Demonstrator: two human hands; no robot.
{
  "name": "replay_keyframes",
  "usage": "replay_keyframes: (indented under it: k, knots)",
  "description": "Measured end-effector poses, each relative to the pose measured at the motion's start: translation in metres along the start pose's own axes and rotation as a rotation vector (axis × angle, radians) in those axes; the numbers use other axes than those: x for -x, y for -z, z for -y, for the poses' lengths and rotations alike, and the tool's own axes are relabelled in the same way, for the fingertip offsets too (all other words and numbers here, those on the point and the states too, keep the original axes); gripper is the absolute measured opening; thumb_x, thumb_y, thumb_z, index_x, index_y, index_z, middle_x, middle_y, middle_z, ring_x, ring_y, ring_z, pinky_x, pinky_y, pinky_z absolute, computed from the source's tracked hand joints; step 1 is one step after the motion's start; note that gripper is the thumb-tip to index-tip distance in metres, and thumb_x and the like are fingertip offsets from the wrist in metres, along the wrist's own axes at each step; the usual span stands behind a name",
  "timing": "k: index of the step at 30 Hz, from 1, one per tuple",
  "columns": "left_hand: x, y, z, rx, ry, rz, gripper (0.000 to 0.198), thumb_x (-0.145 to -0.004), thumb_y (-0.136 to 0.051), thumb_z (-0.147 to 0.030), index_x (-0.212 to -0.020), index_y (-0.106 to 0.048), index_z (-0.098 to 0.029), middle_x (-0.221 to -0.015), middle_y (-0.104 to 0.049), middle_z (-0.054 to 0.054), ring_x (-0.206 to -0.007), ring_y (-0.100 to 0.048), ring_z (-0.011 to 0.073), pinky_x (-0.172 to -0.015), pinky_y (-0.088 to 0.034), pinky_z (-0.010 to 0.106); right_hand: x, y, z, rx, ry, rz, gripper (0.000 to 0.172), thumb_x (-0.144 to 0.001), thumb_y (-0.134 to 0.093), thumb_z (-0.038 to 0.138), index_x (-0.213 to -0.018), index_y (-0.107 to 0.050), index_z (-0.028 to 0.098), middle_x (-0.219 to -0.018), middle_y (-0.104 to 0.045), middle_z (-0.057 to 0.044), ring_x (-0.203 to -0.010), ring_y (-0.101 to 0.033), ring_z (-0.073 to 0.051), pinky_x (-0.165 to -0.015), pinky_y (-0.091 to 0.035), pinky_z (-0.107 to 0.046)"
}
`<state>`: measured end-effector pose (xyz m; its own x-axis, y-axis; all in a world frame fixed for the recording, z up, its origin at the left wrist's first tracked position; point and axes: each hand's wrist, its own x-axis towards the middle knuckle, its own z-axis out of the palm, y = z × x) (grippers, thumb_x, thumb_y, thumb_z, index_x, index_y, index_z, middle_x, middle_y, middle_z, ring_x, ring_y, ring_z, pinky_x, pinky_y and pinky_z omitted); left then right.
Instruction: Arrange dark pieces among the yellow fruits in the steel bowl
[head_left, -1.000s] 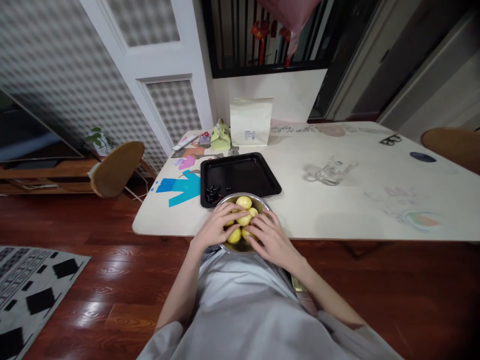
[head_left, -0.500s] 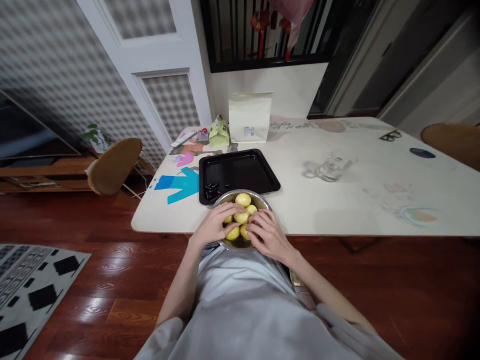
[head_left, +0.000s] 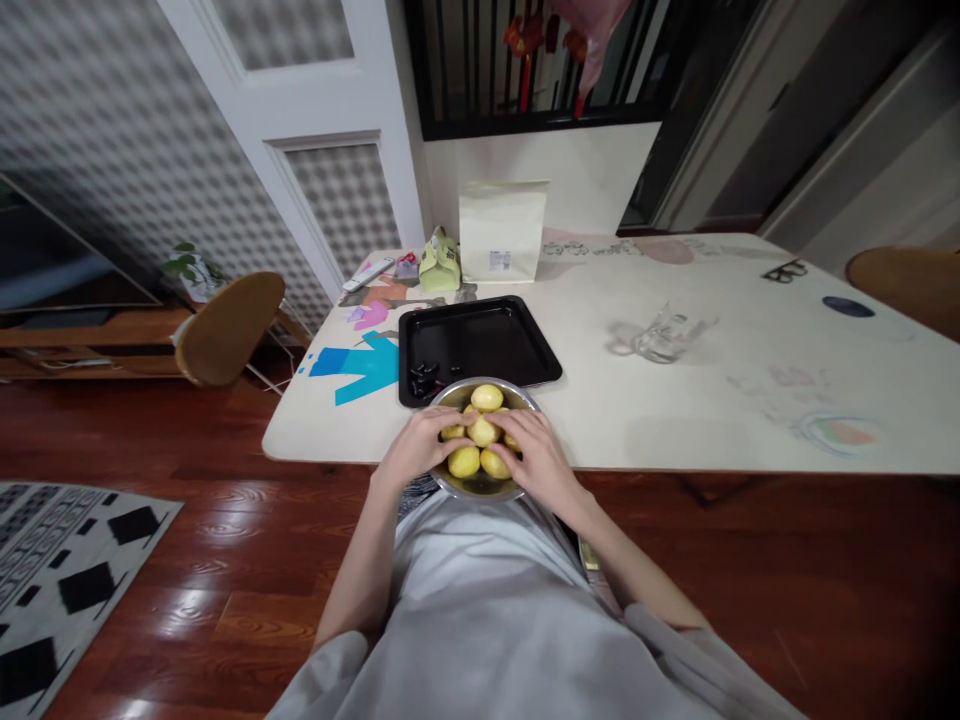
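A round metal bowl (head_left: pixel 480 492) full of yellow lemons (head_left: pixel 464 461) sits at the table's front edge, close against my body. My left hand (head_left: pixel 426 440) reaches in over the left rim, its fingers and thumb curved around the left side of the middle lemon (head_left: pixel 484 431). From the right, my right hand (head_left: pixel 536 455) bends its fingers and thumb about the same lemon, the thumb close to a lower lemon (head_left: pixel 495 462). Another lemon (head_left: pixel 487 398) lies uncovered at the bowl's far side. Fingers partly hide the lemons at both sides.
Behind the bowl lies a black baking tray (head_left: pixel 480 340) with small dark items in its left corner. Farther back stand a pale paper bag (head_left: pixel 502 230) and a green package (head_left: pixel 439 265). A clear glass vessel (head_left: pixel 664 335) is on the right; glasses (head_left: pixel 784 270) lie beyond it.
My right hand has shifted slightly left and opened out over the lemons, its fingers reaching the middle one. My left hand has eased back a little, uncovering the lower lemons.
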<state>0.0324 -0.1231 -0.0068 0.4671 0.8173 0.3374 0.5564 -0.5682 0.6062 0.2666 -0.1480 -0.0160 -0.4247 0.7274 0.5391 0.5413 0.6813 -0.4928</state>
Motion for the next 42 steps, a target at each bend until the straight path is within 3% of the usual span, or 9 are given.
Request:
replay_keyframes:
  k: [6,10,20,24,29,42]
  knots:
    - [-0.002,0.001,-0.008,-0.115,0.029,0.010,0.036,-0.080,-0.085,-0.021,-0.115,-0.074,-0.021,-0.114,-0.077,0.010,-0.111,-0.071,0.0288,-0.103,-0.055,0.043,-0.005,0.001,0.001,0.046,-0.021,0.042,0.031,-0.100,-0.056,0.020,-0.130,-0.059,0.022,-0.125,-0.070,-0.011,-0.115,-0.063,-0.031,-0.102,-0.046,-0.051]
    - [-0.003,0.000,-0.012,-0.120,0.008,0.034,0.029,-0.086,-0.080,-0.025,-0.114,-0.070,-0.021,-0.110,-0.077,0.008,-0.105,-0.071,0.0268,-0.099,-0.054,0.041,-0.008,-0.001,0.002,0.039,-0.035,0.073,0.037,-0.097,-0.063,0.026,-0.133,-0.059,0.022,-0.127,-0.069,-0.011,-0.117,-0.062,-0.031,-0.102,-0.047,-0.050]
    - [0.000,0.001,-0.009,-0.142,-0.017,0.080,0.034,-0.090,-0.078,-0.034,-0.119,-0.069,-0.021,-0.119,-0.076,0.008,-0.111,-0.070,0.0277,-0.103,-0.049,0.043,-0.021,0.008,0.013,0.201,0.006,0.187,0.031,-0.093,-0.065,0.016,-0.124,-0.067,0.016,-0.113,-0.071,-0.013,-0.111,-0.058,-0.032,-0.108,-0.045,-0.053]
    - [0.002,0.002,-0.008,-0.174,-0.027,0.065,0.030,-0.092,-0.075,-0.037,-0.117,-0.071,-0.021,-0.114,-0.077,0.009,-0.109,-0.070,0.0275,-0.101,-0.048,0.043,-0.013,0.002,0.013,0.193,-0.010,0.113,0.033,-0.094,-0.066,0.019,-0.127,-0.065,0.018,-0.114,-0.072,-0.011,-0.111,-0.061,-0.031,-0.111,-0.043,-0.056]
    - [0.001,0.000,0.001,-0.123,-0.102,0.020,0.024,-0.093,-0.074,-0.036,-0.111,-0.078,-0.021,-0.106,-0.079,0.008,-0.109,-0.068,0.0265,-0.099,-0.050,0.044,-0.003,-0.010,0.005,0.051,-0.001,-0.055,0.025,-0.095,-0.067,0.020,-0.119,-0.069,0.024,-0.113,-0.075,-0.008,-0.106,-0.067,-0.029,-0.104,-0.050,-0.053]
    - [-0.008,0.006,-0.009,-0.172,-0.084,0.075,0.012,-0.087,-0.080,-0.027,-0.097,-0.083,-0.022,-0.099,-0.073,0.008,-0.104,-0.060,0.0267,-0.099,-0.053,0.046,-0.008,-0.015,0.014,0.139,-0.018,-0.006,0.027,-0.092,-0.067,0.012,-0.119,-0.073,0.016,-0.112,-0.076,-0.013,-0.103,-0.066,-0.032,-0.095,-0.054,-0.052]
